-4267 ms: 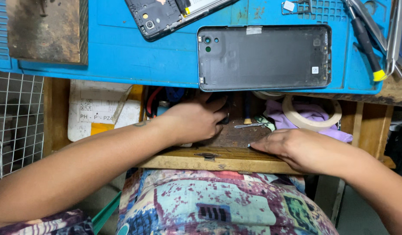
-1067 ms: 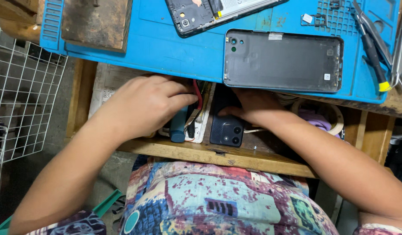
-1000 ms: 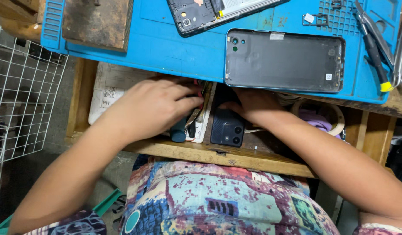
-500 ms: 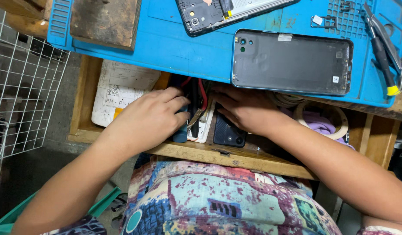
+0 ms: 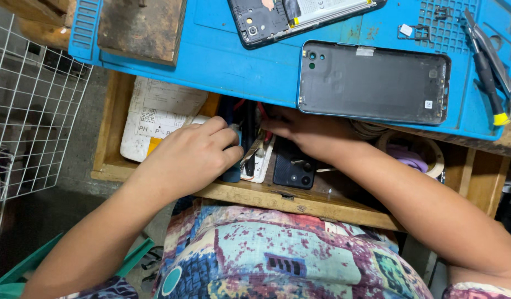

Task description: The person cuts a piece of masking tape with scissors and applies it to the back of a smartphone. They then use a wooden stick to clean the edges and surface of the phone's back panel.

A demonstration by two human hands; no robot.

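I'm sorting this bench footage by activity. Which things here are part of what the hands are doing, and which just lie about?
In hand: left hand and right hand rummaging in the open wooden drawer, among tools.

Lying about: grey phone back cover, opened phone, blue mat, tape roll, wire rack.

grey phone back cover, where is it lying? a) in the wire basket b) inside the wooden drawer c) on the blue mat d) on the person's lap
c: the grey phone back cover lies flat on the blue mat, above the open wooden drawer where the left hand and right hand reach among the items.
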